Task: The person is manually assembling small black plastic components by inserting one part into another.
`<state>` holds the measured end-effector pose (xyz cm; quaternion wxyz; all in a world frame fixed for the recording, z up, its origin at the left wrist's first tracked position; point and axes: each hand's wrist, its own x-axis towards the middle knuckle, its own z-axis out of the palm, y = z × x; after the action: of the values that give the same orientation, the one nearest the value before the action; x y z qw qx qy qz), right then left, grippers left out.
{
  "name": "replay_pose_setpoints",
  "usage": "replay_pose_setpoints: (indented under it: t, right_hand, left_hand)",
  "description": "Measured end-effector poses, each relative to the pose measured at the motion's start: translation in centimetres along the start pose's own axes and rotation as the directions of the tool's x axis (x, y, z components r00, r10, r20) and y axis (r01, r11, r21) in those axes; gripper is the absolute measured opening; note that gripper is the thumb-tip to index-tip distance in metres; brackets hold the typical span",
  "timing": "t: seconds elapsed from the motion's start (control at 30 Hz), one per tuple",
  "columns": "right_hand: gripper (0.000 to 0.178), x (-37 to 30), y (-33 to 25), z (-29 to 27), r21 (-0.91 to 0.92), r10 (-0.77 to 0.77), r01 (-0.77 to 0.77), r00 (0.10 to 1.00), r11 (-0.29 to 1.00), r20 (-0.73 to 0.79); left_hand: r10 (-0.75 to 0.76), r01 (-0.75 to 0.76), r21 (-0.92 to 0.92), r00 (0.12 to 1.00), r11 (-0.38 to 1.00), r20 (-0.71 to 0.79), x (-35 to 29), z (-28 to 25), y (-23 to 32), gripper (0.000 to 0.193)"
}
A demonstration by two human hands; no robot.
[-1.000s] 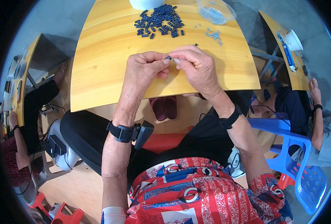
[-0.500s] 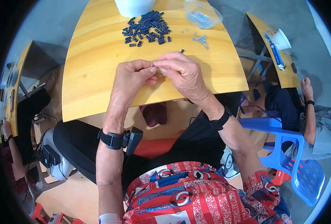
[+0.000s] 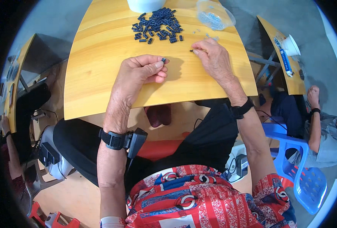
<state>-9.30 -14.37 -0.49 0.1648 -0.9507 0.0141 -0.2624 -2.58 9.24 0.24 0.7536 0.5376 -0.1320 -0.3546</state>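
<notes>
My left hand [image 3: 138,74] is closed over the near part of the table, pinching a small black block [image 3: 163,60] between thumb and forefinger. The block's upper end shows past the fingertips. To its right, my right hand [image 3: 214,60] has thumb and forefinger closed at a small dark piece [image 3: 191,50] close to the tabletop; its exact kind is too small to make out. Farther off lies a heap of small black blocks [image 3: 159,23]. Several little silvery metal parts [image 3: 213,37] lie just beyond my right hand, partly hidden by it.
A clear plastic tub [image 3: 216,16] with metal bits stands at the far right of the wooden table [image 3: 100,72]. A white container [image 3: 145,3] is at the far edge. People sit at tables on both sides; a blue plastic chair [image 3: 294,152] stands at right.
My hands were together at the small block. Now my right hand has moved away to the right and onto the dark piece on the table, while my left hand keeps the block.
</notes>
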Motion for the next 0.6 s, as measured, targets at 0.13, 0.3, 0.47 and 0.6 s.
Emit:
replay_pose_setpoints:
  t: [0.13,0.3,0.47,0.6]
  right_hand:
    - [0.008,0.0,-0.1,0.3,0.065,-0.004,0.004,1.000,0.998,0.009]
    - [0.008,-0.6,-0.6,0.0,0.167,0.117,-0.121,0.993,0.979,0.030]
    - [0.008,-1.8,-2.0,-0.4,0.512,0.286,-0.319,0.947,0.797,0.146]
    - [0.007,-1.6,-4.8,-0.8,0.661,0.241,-0.282,0.958,0.696,0.154]
  left_hand:
    - [-0.009,0.009,-0.013,1.000,1.000,-0.006,-0.2,-0.1,0.0,0.015]
    - [-0.014,0.014,-0.009,1.000,1.000,0.013,-0.2,-0.2,0.1,0.018]
    - [-0.020,0.020,-0.010,1.000,1.000,0.002,-0.1,-0.1,0.0,0.014]
    - [-0.001,0.000,0.039,1.000,0.999,0.023,0.1,-0.3,-0.5,0.016]
